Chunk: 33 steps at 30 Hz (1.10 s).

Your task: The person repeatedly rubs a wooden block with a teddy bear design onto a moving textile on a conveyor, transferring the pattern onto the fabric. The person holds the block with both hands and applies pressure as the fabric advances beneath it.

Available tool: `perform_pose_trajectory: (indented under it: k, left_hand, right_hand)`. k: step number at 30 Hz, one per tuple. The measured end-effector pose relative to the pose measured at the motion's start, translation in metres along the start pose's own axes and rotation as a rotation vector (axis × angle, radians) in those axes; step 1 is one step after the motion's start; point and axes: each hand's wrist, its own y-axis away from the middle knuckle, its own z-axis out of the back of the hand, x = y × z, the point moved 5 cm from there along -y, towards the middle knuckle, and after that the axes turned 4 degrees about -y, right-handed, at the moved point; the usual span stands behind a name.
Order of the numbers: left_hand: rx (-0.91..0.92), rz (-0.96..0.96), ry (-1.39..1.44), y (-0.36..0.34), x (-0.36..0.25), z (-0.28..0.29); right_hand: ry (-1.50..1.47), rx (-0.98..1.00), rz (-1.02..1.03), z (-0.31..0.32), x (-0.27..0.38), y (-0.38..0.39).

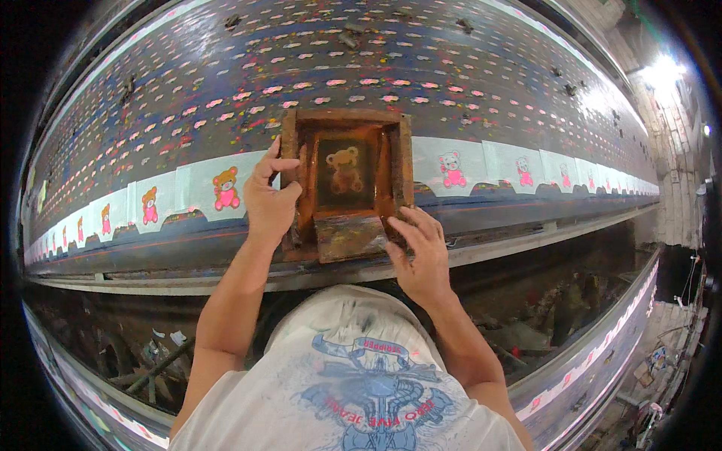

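Observation:
A wooden screen printing frame (406, 161) lies over the strip of pale fabric pieces in front of me, stained orange-brown. A teddy bear shape shows in its dark mesh (345, 171). Across its near end rests a flat brown piece (352, 237), perhaps a squeegee. My left hand (272, 197) is closed on the frame's left rail, fingers bent over it. My right hand (420, 252) is at the near right corner, fingers curled round the frame beside the flat piece's right end; its exact hold is partly hidden.
Fabric pieces left of the frame bear brown-and-pink bears (226, 189); those to the right have pink bears with pale heads (452, 169). The long dark table (301, 75) carries rows of pink marks and small dark clamps or blocks. Another table (579, 368) runs behind me at right.

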Motion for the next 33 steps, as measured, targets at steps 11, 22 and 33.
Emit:
perform_pose_trajectory:
  k: [11,22,33]
  left_hand:
    - [-0.001,-0.042,-0.028,0.013,-0.031,-0.170]
    - [0.012,0.205,0.172,0.031,-0.022,-0.233]
    - [-0.015,0.166,0.126,0.032,-0.015,-0.241]
  right_hand:
    - [-0.241,-0.045,-0.219,0.128,-0.135,0.032]
    - [-0.162,0.020,0.055,0.197,-0.188,0.035]
    - [0.035,0.330,0.403,0.155,-0.144,0.001]
